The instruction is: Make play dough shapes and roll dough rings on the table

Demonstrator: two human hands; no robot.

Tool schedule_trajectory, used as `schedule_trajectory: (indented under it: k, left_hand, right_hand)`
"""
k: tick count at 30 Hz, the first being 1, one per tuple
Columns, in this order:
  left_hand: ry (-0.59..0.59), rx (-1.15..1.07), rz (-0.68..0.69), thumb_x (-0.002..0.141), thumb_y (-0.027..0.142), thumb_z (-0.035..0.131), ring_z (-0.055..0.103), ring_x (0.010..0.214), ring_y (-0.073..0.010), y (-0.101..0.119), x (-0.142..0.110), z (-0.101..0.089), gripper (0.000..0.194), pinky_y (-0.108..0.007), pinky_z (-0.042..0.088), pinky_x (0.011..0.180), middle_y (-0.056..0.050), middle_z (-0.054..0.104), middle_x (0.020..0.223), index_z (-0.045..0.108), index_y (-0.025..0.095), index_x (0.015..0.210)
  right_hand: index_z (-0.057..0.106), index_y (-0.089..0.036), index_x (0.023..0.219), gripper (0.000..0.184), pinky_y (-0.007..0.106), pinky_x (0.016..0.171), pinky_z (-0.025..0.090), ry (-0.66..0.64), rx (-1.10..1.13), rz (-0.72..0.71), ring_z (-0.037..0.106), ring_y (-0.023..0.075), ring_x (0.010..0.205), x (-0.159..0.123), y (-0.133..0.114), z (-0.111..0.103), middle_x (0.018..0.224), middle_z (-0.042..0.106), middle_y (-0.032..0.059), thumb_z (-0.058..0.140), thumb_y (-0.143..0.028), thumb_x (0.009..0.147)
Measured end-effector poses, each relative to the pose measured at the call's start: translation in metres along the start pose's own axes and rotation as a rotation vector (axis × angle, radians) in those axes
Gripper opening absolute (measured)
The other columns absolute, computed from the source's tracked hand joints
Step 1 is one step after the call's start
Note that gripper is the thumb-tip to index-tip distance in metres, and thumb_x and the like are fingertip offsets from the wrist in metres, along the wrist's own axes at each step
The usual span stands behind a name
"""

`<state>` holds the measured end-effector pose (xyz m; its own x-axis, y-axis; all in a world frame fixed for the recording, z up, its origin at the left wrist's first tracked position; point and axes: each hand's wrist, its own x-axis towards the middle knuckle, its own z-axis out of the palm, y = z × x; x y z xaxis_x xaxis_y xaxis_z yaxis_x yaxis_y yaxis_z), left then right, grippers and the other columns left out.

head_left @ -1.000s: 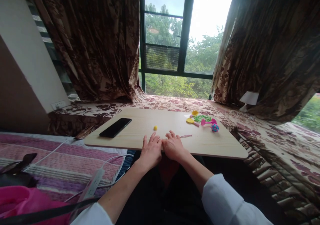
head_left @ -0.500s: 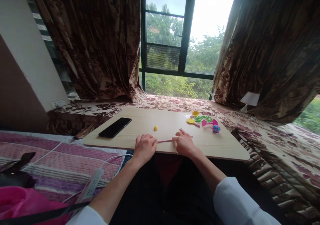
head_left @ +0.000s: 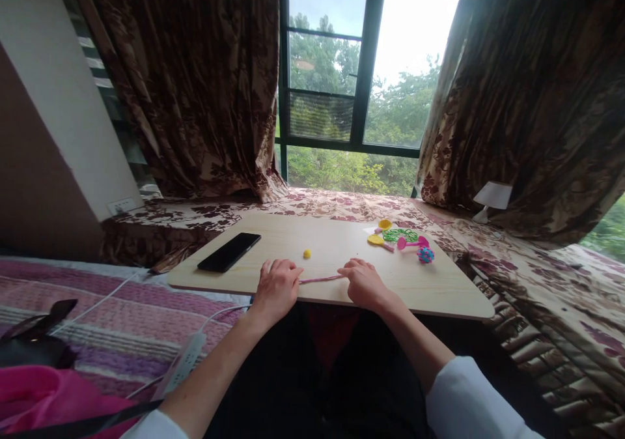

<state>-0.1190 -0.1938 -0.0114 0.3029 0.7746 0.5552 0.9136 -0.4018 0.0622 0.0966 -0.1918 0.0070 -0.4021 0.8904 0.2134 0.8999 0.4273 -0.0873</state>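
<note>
A thin pink strand (head_left: 319, 279), whether string or rolled clay I cannot tell, stretches almost straight along the near part of the light wooden table (head_left: 273, 230). My left hand (head_left: 277, 287) is closed over its left end, palm down with bent fingers. At the other end, my right hand (head_left: 365, 284) pinches it between thumb and forefinger. Both fingertips' undersides are hidden. Just beyond the strand lies a small yellow ball (head_left: 306, 254), touched by neither hand.
A black phone (head_left: 229, 252) lies at the table's left. At the back right are yellow spoon-like pieces (head_left: 375, 239), a green tangle of cord (head_left: 400, 235), a pink toy piece (head_left: 414, 243) and a blue-pink knobbly ball (head_left: 426, 255). A power strip (head_left: 184, 364) rests on the bed.
My hands began close together and moved apart, exposing the pink strand between them. The right hand slid right along it to its end. The view shifted slightly.
</note>
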Motion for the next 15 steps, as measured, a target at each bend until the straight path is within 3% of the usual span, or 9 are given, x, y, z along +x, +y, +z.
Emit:
schedule_trajectory:
  k: [3,7,15]
  left_hand:
    - [0.031,0.003,0.03,0.081,0.019,0.039,0.044,0.107,-0.0212,0.022,0.001,0.006,0.031,-0.045,0.021,0.1,-0.006,0.056,0.107,0.059,0.025,0.103]
    - [-0.026,-0.002,0.055,0.083,0.025,0.037,0.039,0.114,-0.0221,0.045,-0.001,0.022,0.032,-0.047,0.018,0.101,-0.006,0.054,0.113,0.054,0.026,0.11]
    - [-0.051,0.035,0.041,0.084,0.028,0.034,0.035,0.118,-0.0241,0.049,-0.004,0.029,0.033,-0.05,0.016,0.101,-0.006,0.054,0.113,0.054,0.025,0.11]
  right_hand:
    - [0.06,-0.026,0.105,0.041,0.036,0.087,0.028,0.02,-0.054,-0.002,0.037,0.0219,0.112,0.001,0.005,0.004,0.108,0.053,0.0075,0.04,-0.01,0.072]
    - [0.058,-0.028,0.106,0.035,0.041,0.091,0.022,0.016,-0.11,-0.027,0.028,0.0241,0.12,-0.004,0.005,0.012,0.116,0.048,0.0079,0.039,-0.017,0.079]
    - [0.054,-0.023,0.111,0.034,0.046,0.092,0.019,0.019,-0.164,0.01,0.024,0.0269,0.123,-0.001,-0.006,0.017,0.115,0.049,0.0126,0.033,-0.02,0.085]
